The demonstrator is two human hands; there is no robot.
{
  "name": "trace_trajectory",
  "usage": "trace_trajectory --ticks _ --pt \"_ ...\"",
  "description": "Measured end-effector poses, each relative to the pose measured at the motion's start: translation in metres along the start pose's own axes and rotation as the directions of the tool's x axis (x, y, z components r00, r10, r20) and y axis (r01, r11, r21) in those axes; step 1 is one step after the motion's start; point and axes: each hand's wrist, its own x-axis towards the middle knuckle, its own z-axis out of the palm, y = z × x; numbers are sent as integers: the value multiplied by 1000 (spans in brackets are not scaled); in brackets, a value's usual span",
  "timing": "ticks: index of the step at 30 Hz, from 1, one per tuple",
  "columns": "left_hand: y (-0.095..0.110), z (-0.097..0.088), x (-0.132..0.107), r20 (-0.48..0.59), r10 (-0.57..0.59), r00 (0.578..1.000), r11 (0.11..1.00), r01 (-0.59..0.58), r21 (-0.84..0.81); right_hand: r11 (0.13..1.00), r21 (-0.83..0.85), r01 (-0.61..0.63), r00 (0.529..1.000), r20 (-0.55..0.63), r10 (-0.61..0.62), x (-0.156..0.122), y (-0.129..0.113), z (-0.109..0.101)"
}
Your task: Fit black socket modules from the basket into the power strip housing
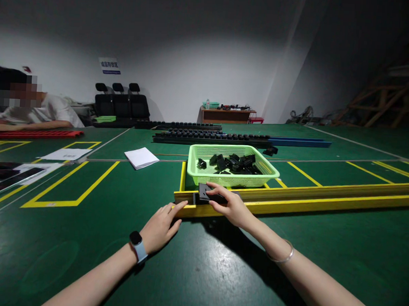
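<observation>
A long yellow rail (308,199) lies across the green table in front of me. My left hand (160,228), a smartwatch on its wrist, rests with fingers stretched against the rail's left end. My right hand (229,204), a bangle on its wrist, has its fingers curled over a small black part (205,193) seated in the rail near that end. Just behind stands a light green basket (203,173) holding several loose black parts (233,163).
Long black rails filled with parts (212,136) and a blue rail (299,142) lie further back. White papers (141,157) lie at the left among yellow floor-style markings. Another person (28,107) leans on the table at far left. Black chairs and a desk stand by the wall.
</observation>
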Motion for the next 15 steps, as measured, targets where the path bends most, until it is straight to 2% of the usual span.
trace_trajectory --ticks 8,15 --pt "-1 1 0 -9 3 1000 1000 -3 2 1000 -14 -14 1000 -9 14 0 0 1" --pt "-1 1 0 11 -10 1000 1000 10 9 997 20 -79 997 -17 79 1 1 2"
